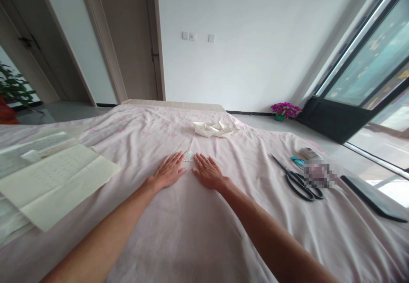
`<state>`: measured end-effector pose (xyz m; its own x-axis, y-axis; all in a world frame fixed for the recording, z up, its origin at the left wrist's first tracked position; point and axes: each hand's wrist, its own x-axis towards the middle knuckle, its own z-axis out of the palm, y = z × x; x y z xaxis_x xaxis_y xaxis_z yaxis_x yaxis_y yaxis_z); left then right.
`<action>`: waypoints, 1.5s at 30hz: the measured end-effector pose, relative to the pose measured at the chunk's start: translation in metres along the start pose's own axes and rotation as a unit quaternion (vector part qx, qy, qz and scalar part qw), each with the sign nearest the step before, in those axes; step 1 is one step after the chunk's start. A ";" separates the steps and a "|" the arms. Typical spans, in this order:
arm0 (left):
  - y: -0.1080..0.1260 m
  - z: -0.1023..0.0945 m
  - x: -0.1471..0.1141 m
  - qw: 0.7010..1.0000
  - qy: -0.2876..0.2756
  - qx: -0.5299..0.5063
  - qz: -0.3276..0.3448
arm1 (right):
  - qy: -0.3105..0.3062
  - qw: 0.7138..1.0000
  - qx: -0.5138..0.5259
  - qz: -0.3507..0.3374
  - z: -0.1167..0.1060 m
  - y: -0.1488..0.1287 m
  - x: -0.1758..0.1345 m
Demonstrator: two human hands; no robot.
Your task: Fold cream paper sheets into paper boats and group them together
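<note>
My left hand lies flat, palm down, on the pink cloth, fingers stretched forward. Mirroring it, my right hand is also flat and palm down, with a gap between the two thumbs. A small white patterned piece, perhaps folded paper, shows between the fingertips of both hands. The fingers hide its sides, so its full outline cannot be made out. Beyond the hands sits a folded white paper boat shape, apart from them. Neither hand grips anything.
Printed paper sheets lie at the left. Black-handled scissors rest at the right, points away from me. Near them are a small white packet, a blurred patch and a dark flat object. Purple flowers stand on the floor beyond.
</note>
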<state>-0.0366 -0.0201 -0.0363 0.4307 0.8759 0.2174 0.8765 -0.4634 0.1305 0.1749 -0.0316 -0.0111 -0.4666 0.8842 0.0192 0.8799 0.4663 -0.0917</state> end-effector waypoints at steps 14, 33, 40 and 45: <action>0.001 -0.003 -0.009 0.995 0.016 0.004 -0.095 | -0.026 0.999 0.012 0.038 -0.013 0.013 -0.014; -0.018 -0.003 0.020 0.932 0.131 -0.296 -0.161 | 0.165 0.960 0.224 0.014 0.006 0.019 0.051; -0.014 -0.008 0.019 0.867 0.200 -0.422 -0.173 | 0.249 0.933 0.260 0.010 0.007 0.020 0.049; -0.007 -0.014 0.018 0.844 0.206 -0.456 -0.190 | 0.334 0.921 0.190 -0.061 -0.005 0.002 0.039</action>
<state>-0.0382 -0.0033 -0.0203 -0.1210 0.9509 0.2848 0.3231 -0.2335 0.9171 0.1587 0.0035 -0.0059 -0.2890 0.7036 0.6491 0.6695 0.6332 -0.3883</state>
